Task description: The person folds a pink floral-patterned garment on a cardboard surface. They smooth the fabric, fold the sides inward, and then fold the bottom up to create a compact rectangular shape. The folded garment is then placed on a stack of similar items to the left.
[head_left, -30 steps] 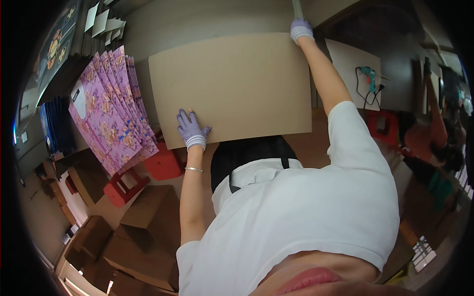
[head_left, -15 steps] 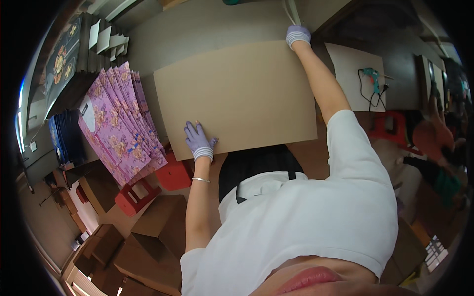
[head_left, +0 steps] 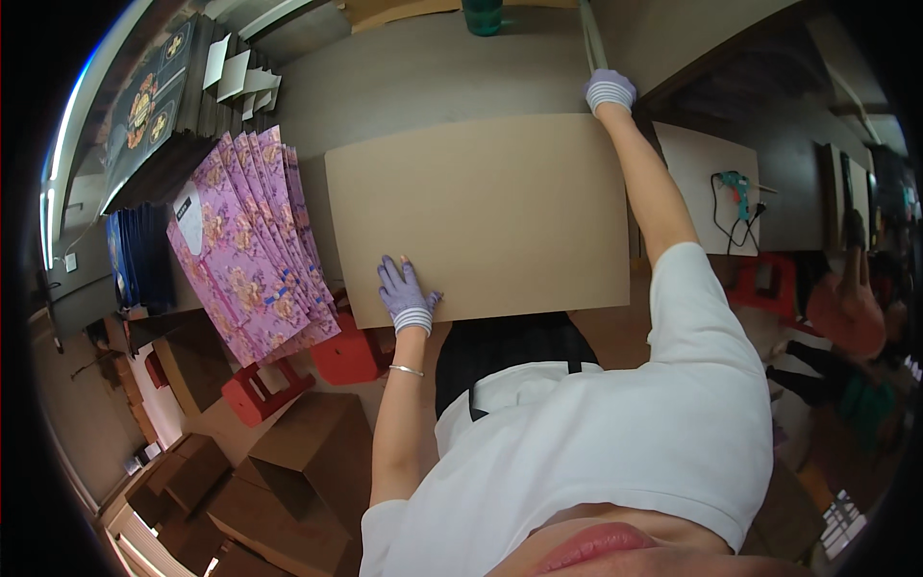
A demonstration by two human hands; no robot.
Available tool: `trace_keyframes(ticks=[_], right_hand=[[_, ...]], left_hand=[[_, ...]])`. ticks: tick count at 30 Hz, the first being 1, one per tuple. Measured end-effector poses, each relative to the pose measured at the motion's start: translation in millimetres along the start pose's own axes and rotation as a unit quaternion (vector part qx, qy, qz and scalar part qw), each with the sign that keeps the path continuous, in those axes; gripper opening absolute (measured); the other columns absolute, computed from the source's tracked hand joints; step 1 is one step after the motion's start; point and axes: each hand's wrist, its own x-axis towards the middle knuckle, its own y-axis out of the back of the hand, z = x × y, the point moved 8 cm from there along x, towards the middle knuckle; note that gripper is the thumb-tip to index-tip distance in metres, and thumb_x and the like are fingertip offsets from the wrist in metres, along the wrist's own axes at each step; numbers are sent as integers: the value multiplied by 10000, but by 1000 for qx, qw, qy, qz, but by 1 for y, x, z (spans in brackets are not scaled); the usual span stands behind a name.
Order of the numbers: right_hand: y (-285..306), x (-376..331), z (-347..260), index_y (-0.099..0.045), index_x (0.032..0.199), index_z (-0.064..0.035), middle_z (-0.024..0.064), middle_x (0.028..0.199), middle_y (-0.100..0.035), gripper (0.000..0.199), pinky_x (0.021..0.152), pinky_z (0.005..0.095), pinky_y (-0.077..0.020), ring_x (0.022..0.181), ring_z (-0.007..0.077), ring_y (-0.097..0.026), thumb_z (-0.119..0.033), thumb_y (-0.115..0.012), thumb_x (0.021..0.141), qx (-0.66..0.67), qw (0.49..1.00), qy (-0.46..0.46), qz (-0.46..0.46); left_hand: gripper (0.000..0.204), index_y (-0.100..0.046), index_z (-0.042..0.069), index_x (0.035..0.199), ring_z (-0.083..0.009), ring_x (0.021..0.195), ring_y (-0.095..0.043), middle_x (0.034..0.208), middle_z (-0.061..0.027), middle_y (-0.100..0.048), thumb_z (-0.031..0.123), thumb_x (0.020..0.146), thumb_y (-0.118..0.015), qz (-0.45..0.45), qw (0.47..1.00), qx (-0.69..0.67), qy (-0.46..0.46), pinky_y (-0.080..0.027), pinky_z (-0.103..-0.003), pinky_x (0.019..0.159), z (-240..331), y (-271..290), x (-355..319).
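Note:
A large plain brown cardboard sheet [head_left: 481, 212] lies on the grey table in front of me, its near edge over my lap. My left hand [head_left: 406, 293], in a lilac glove with a striped cuff, rests flat on the sheet's near left corner, fingers spread. My right hand [head_left: 610, 88], gloved alike, reaches past the far right corner with its fingers closed. Long, thin pale strips [head_left: 590, 43] run from that hand toward the far edge; the fingers hide their near ends.
Purple floral folded bags [head_left: 245, 250] stand in a stack at left, beside dark printed ones [head_left: 144, 115]. A green cup [head_left: 483, 17] stands at the far edge. Rightward, a teal glue gun [head_left: 736, 190] lies on a white board. Red stools [head_left: 264, 389] and cartons [head_left: 312, 447] sit below; another person is at right.
The whole view has shifted, so the table sits lower in the picture and more of the green cup shows. My hands keep nearly the same places relative to the sheet.

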Motion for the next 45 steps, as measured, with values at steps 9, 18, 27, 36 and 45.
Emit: trace_keyframes(ticks=[9,18,27,36,45], right_hand=[[39,-69,62,-681,976,-77,208,930,-700,310,818,441,-542,892,370,-685,-337,-622,818,176,980,-65,67],[-38,-228,209,-568,1049,-54,54,717,-643,148,555,266,-500,589,98,-603,-100,-592,910,467,875,-13,128],[-32,-303,321,-564,1064,-28,60,748,-669,155,561,232,-505,617,79,-623,-58,-590,914,516,829,-113,182],[-29,-239,268,-548,1044,-37,33,716,-648,133,555,222,-495,595,63,-605,-40,-583,916,580,795,-71,165],[-53,-26,218,-641,1042,-75,158,891,-714,276,747,410,-534,784,329,-689,-281,-644,858,519,837,-113,130]], left_hand=[[1090,-233,102,1526,-377,1474,-138,1608,-210,-62,452,681,-828,4,1000,-12,-4,-316,-482,1100,0,5,1],[1072,-237,114,1534,-381,1474,-141,1609,-210,-72,517,707,-786,7,1000,20,-13,-334,-454,1093,-1,-2,0],[1100,-264,82,1513,-395,1452,-186,1585,-235,-142,522,667,-813,10,999,39,-33,-348,-466,1103,-2,-2,7],[1088,-294,55,1494,-409,1437,-215,1570,-254,-171,492,656,-834,14,999,39,-35,-369,-462,1094,2,6,6],[1032,-321,47,1469,-412,1422,-240,1562,-247,-191,418,663,-846,42,998,17,-50,-389,-467,1076,6,10,2]])
